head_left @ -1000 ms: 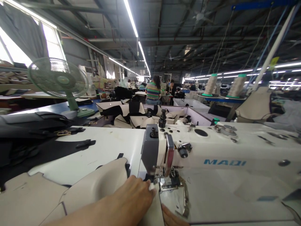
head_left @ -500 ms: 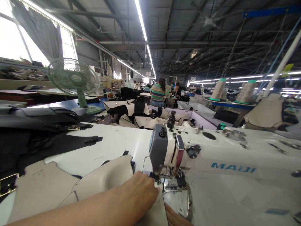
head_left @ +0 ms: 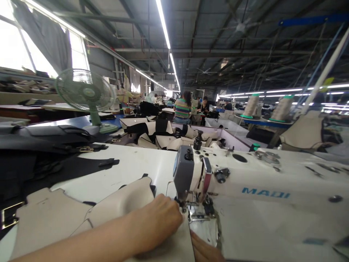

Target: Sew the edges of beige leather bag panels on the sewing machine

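My left hand (head_left: 165,220) is closed, with its fingers curled at a beige leather-like panel (head_left: 174,242), just left of the presser foot (head_left: 197,214) of a white sewing machine (head_left: 261,182). The panel's dark-edged right side runs down from the presser foot. Along that edge, at the bottom of the view, lies my right hand (head_left: 205,251), its visible fingers stretched out straight and touching the edge. Its thumb and palm are out of sight. More of the beige work (head_left: 117,203) spreads curved and folded over the table to the left, partly behind my left forearm.
Black pieces with buckles (head_left: 54,156) are heaped on the left of the white table (head_left: 128,160). A green fan (head_left: 88,94) stands beyond them. Behind the machine is a bin of beige and black pieces (head_left: 160,138). Thread cones (head_left: 251,105) stand at right; people (head_left: 182,109) sit farther back.
My left hand has shifted very slightly left beside the presser foot, and my right hand's fingers show a little more at the panel's edge. The view has turned slightly.
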### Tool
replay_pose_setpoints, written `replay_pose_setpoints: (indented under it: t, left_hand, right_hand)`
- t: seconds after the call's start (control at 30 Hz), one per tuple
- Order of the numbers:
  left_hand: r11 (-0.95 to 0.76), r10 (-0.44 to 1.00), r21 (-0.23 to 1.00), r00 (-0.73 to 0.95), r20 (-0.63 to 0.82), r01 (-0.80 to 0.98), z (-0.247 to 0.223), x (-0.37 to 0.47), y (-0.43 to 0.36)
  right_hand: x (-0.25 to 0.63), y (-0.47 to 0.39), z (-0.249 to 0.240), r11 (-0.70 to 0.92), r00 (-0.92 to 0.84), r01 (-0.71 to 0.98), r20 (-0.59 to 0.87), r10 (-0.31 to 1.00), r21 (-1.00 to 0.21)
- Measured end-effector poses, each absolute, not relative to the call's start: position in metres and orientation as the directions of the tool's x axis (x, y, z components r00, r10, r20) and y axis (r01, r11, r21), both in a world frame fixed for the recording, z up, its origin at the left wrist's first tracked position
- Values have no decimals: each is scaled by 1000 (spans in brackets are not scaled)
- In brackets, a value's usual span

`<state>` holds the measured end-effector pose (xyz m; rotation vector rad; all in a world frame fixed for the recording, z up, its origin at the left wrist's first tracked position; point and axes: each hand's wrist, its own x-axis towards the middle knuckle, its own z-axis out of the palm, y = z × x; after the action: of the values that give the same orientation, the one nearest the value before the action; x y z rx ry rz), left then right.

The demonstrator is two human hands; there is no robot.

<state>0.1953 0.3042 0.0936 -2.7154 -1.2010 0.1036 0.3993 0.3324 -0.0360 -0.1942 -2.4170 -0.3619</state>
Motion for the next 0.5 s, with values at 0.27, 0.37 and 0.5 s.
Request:
replay_pose_setpoints:
  t: [0.27,0.37,0.5]
  left_hand:
    - [-602,790,17,592,161,799,109,185,247]
    - [-569,755,-47,544,365,821,97,189,204]
    - [-488,694,-65,432,576,871,53,201,179]
  right_hand:
    - [401,285,53,890,-864,316,288,413,-328]
    - [410,278,74,831,-876,298,211,433,-469]
    - [416,280,82,705,-870,205,204,449,-678]
